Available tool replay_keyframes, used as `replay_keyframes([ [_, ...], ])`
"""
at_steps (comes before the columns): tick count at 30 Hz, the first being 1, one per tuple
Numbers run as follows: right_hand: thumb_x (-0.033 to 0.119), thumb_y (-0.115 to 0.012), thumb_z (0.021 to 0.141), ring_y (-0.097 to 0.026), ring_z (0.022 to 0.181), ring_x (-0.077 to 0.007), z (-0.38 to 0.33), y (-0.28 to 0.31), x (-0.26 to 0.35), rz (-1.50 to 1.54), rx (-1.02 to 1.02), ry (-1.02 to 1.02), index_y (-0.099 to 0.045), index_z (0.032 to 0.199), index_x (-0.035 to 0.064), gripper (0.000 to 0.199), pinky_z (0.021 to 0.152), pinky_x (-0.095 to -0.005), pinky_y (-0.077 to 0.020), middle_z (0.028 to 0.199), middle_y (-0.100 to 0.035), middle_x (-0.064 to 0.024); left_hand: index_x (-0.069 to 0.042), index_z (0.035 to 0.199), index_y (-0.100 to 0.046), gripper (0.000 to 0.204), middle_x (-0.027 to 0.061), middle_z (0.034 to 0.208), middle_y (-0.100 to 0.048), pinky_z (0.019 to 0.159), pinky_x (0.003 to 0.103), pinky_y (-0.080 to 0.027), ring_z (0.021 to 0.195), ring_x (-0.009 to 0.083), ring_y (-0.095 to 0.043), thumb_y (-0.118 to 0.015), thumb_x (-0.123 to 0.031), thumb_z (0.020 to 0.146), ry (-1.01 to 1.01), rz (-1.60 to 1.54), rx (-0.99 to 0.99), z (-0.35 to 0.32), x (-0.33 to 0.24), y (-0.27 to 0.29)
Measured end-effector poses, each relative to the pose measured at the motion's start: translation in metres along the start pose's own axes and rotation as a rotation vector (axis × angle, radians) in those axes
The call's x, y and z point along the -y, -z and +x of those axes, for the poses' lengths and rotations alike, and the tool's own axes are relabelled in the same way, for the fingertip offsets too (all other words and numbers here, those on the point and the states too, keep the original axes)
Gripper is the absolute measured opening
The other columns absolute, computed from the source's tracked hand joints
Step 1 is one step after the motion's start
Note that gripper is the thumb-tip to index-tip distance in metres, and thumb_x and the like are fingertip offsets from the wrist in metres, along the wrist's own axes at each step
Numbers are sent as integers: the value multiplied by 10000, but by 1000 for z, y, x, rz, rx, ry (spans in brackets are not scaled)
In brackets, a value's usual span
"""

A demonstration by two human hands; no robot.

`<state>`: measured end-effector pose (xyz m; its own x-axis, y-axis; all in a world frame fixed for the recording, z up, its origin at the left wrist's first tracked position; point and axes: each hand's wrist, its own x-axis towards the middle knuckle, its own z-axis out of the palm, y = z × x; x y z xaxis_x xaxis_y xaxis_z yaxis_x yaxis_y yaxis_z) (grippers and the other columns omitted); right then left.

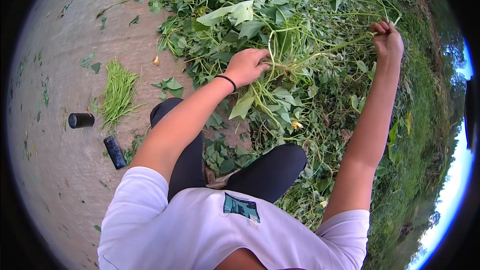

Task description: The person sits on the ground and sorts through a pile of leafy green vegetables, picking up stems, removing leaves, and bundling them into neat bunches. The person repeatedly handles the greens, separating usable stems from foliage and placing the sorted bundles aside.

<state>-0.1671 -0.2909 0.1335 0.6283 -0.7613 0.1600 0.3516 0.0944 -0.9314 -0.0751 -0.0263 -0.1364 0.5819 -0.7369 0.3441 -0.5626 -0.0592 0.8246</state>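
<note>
A long leafy green vine (pixel 327 50) stretches between my two hands. My left hand (pixel 246 68), with a black band at the wrist, is closed around the stems near a node where several stalks meet; its fingertips are partly hidden among them. Raised at the far right, my right hand (pixel 388 42) pinches a bent stem of the vine between its fingers. Broad pale leaves (pixel 242 12) hang from the stalks above my left hand. Beneath lies a thick heap of cut vines and leaves (pixel 200 7).
On the concrete ground (pixel 60 35) at left lies a bundle of thin green stalks (pixel 119 92). Beside it are a dark cylinder (pixel 81 120) and a black phone-shaped object (pixel 115 152). Loose leaves (pixel 172 87) are scattered about. Grass (pixel 425 125) borders the heap at right.
</note>
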Motion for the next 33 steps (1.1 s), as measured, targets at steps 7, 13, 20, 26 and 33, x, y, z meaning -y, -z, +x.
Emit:
replay_keyframes([
  [7, 275, -581, 918, -625, 744, -154, -35, 38, -120, -867, 13, 95, -659, 979, -45, 335, 728, -274, -502, 874, -680, -85, -86, 817, -699, 209, 106, 816, -627, 715, 417, -481, 795, 305, -609, -625, -282, 810, -159, 111, -168, 79, -53, 76],
  [13, 180, -625, 892, -593, 991, -141, -93, 1, -145, -633, 365, -46, -581, 1153, -22, 332, 873, -279, -459, 1023, -654, -56, -29, 805, -671, 191, 174, 825, -649, 676, 409, -498, 757, 310, -630, -590, -202, 819, -554, 176, -379, 157, -175, 122],
  [20, 314, -548, 948, -576, 638, -89, -67, 1, -171, -732, 226, 125, -619, 882, 12, 317, 608, -230, -446, 690, -608, -1, -18, 750, -675, 252, 28, 566, -565, 522, 324, -407, 551, 124, -504, -634, -236, 869, -461, -286, -641, 200, -250, 212],
  [26, 361, -530, 951, -454, 578, -57, -15, 8, 45, -542, -6, 496, -652, 924, 13, 370, 521, -215, -350, 684, -556, 6, -6, 892, -681, 251, 70, 695, -623, 619, 296, -457, 660, 132, -566, -583, -237, 897, -390, -12, -654, 198, -168, 237],
  [33, 192, -526, 965, -468, 596, -44, -95, 31, -80, -666, 77, 541, -617, 991, 16, 200, 543, -206, -392, 677, -545, 11, 45, 962, -648, 499, 94, 866, -659, 700, 320, -502, 766, 192, -616, -579, -443, 886, 176, -471, -96, 112, -118, 119],
])
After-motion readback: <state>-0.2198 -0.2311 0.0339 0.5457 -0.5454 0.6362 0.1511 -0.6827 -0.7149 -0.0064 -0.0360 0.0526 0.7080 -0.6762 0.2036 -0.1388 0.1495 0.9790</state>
